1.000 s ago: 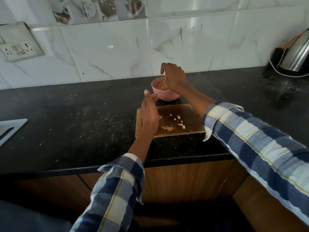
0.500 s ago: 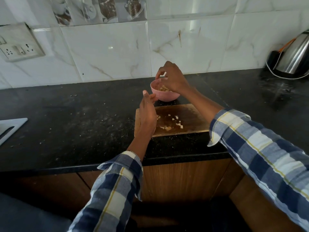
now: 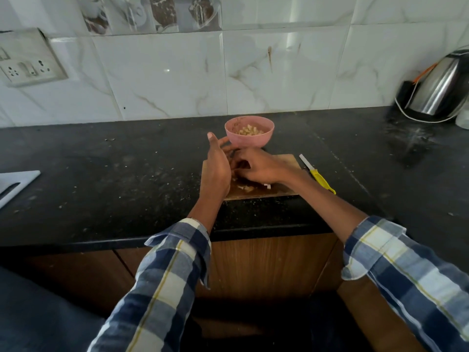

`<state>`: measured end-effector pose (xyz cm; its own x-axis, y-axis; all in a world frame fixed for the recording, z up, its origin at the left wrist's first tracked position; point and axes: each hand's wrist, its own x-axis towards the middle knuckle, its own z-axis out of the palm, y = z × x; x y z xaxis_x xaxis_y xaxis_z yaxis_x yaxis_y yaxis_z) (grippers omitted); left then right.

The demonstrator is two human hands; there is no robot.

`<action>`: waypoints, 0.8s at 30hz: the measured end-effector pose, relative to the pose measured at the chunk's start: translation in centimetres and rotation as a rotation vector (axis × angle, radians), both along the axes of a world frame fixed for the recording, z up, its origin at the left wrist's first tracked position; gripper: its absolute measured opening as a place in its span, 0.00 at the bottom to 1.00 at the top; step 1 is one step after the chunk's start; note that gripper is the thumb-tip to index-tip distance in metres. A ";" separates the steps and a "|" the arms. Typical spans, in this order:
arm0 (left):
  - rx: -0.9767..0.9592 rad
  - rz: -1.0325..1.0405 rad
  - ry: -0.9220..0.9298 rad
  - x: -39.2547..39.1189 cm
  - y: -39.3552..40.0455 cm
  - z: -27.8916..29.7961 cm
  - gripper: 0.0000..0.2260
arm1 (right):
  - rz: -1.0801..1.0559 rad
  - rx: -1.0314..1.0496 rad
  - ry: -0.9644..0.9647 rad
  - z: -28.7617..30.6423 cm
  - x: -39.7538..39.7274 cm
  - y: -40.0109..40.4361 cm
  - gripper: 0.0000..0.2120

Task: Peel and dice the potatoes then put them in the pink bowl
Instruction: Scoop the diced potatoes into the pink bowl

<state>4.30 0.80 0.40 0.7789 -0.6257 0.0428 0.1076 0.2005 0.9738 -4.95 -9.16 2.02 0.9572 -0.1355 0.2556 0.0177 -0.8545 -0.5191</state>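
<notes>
- Black counter (image 3: pixel 101 174), frame centre: chopping board (image 3: pixel 284 162), pink bowl (image 3: pixel 249 131) with diced potato just behind
- Left hand (image 3: pixel 215 171) open, edge-on as a wall; right hand (image 3: pixel 258 167) curled over remaining potato pieces (image 3: pixel 247 188)
- Step: scooping leftovers; next, lift to bowl
- Knife (image 3: pixel 317 177) idle right of board
</notes>
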 end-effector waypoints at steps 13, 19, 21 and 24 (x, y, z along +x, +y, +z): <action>0.068 -0.195 -0.495 -0.9 0.6 -0.3 0.11 | -0.634 0.534 -0.266 -0.1 1.5 -2.4 0.15; 0.099 -0.291 -0.514 -0.5 0.5 -0.4 0.11 | -0.656 0.613 -0.328 -0.1 1.5 -3.0 0.19; 0.129 -0.277 -0.536 -0.5 0.4 -0.5 0.10 | -0.650 0.625 -0.354 -0.2 1.2 -3.1 0.19; 0.123 -0.262 -0.536 -0.5 0.4 -0.6 0.09 | -0.629 0.572 -0.355 -0.6 0.8 -3.1 0.20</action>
<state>3.81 1.17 -0.15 0.4881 -0.8189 0.3019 -0.3733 0.1167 0.9203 -4.10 -12.28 1.45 0.5423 -0.8010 0.2537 -0.1242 -0.3751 -0.9186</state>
